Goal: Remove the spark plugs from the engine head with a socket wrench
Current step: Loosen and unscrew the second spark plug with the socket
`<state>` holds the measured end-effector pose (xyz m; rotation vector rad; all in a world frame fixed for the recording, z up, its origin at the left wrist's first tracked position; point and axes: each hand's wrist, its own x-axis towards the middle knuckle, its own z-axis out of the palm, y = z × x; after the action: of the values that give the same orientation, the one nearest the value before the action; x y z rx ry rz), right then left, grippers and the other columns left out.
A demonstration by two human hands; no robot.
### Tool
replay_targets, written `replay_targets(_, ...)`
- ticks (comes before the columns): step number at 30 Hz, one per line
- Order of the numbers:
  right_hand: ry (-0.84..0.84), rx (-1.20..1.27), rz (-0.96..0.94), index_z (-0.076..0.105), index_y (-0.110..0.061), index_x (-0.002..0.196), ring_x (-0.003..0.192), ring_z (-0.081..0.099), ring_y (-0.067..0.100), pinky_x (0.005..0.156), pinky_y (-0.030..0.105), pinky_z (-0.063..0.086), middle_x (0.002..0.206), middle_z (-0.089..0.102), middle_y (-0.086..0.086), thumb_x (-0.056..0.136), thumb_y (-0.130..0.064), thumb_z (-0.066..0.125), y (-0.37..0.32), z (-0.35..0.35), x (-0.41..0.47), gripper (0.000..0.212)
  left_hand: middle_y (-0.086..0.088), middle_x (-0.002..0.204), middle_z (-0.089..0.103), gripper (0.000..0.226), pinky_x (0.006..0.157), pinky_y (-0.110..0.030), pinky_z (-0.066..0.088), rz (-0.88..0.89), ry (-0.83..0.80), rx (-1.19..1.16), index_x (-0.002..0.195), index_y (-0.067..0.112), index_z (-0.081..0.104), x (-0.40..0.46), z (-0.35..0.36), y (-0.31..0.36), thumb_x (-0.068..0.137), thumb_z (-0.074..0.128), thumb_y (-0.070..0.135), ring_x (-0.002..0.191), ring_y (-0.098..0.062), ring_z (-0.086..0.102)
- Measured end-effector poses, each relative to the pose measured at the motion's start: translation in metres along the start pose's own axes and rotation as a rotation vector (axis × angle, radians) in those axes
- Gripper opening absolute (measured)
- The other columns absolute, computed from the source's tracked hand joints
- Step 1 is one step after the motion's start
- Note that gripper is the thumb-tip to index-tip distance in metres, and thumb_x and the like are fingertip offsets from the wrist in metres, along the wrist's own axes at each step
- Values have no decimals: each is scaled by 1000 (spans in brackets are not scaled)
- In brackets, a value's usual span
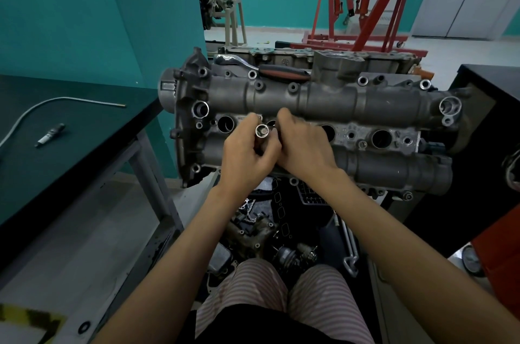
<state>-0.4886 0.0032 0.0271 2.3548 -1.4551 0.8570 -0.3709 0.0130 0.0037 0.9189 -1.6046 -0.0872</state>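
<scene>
The grey engine head (323,98) lies across the middle of the view, with a row of round spark plug wells along its centre. My left hand (247,152) grips a shiny socket (262,131) whose open end faces me, just over the second well from the left. My right hand (304,143) is curled beside it, fingers touching the socket side; what they hold is hidden. A ratchet wrench with a black and red handle (281,71) rests on the far side of the head. A removed spark plug (50,135) lies on the dark table at left.
A dark table (70,152) stands at left with a bent metal rod (64,102) on it. A black cabinet (484,124) is at right. Loose engine parts (281,231) lie on the floor below the head. A red engine hoist (365,5) stands behind.
</scene>
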Motion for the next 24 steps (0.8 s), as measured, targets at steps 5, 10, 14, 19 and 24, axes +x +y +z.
replay_targets(5,-14,6,29,57,-14,87,74,62,34,56,30,27,78,66,14,86,-35,50,1,-2,1,22,12,52,23,41,49,-15,21,19,26,7,59,18,26,3,2,2,87,55,20,52,-10,24)
replay_targets(10,-18,-55,-13,51,-7,93,74,62,34,54,30,27,83,65,14,89,-28,48,3,2,1,22,6,56,34,34,51,-21,29,1,-18,3,64,9,35,0,1,-1,88,53,25,53,-12,31)
replay_targets(14,36,7,7,48,-4,92,59,60,35,49,28,21,72,62,16,87,-26,54,-1,-1,0,23,10,57,33,28,51,-18,28,-39,-4,-21,67,14,35,0,1,0,88,49,26,52,-7,32)
replay_targets(19,-26,-43,30,54,-12,90,77,61,33,56,30,27,79,65,12,85,-37,49,3,1,2,26,9,51,23,45,48,-17,21,35,44,5,59,19,25,2,3,0,87,61,20,50,-9,25)
replay_targets(24,-8,-82,-17,49,-7,96,78,62,34,55,31,27,88,65,13,90,-29,45,3,5,0,23,8,58,35,30,53,-15,28,8,-2,-45,68,12,37,-1,0,-1,89,52,27,54,-8,32)
